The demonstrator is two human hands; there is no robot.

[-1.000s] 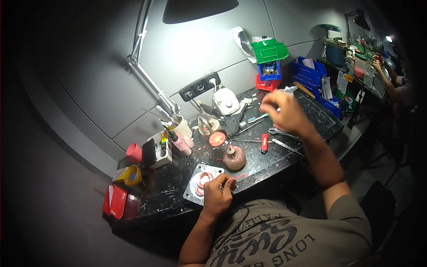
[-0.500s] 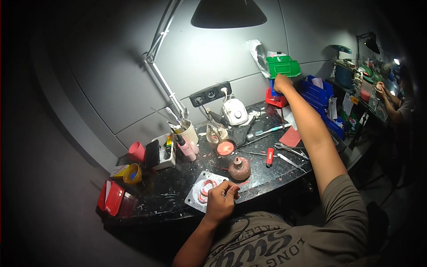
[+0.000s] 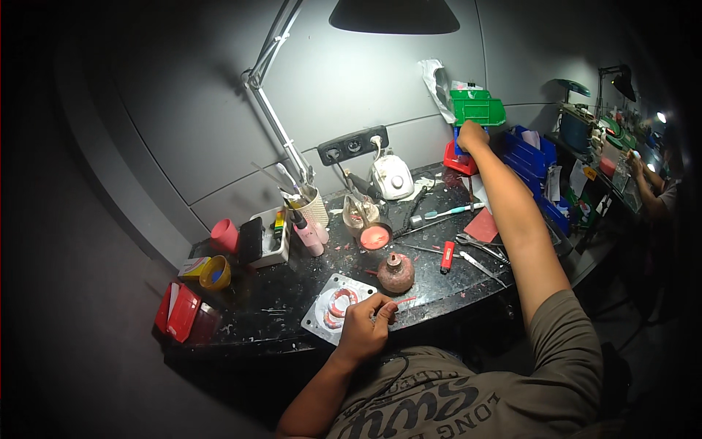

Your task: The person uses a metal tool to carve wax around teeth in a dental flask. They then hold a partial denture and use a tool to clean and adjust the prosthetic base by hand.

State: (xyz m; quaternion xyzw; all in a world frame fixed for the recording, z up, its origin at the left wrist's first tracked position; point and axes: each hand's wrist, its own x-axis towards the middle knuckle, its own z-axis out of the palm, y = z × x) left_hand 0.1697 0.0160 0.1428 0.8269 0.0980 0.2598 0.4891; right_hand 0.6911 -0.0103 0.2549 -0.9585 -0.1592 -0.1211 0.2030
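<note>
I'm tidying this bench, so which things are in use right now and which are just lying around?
In use:
left hand closed on a thin tool beside the grey plate with pink wax rims
right hand reaching at the stacked bins

Lying about:
red-handled tool
toothbrush
pink cup
tape roll

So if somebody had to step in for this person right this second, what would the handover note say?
Left hand: closed around a thin tool, resting at the edge of the grey tray that holds the pink wax denture pieces.
Right hand: stretched out to the stacked storage bins, at the blue bin under the green bin; whether it grips anything cannot be seen.
Done: the denture pieces lie on the tray.
Left: whatever the right hand is reaching for is not on the bench yet.
</note>
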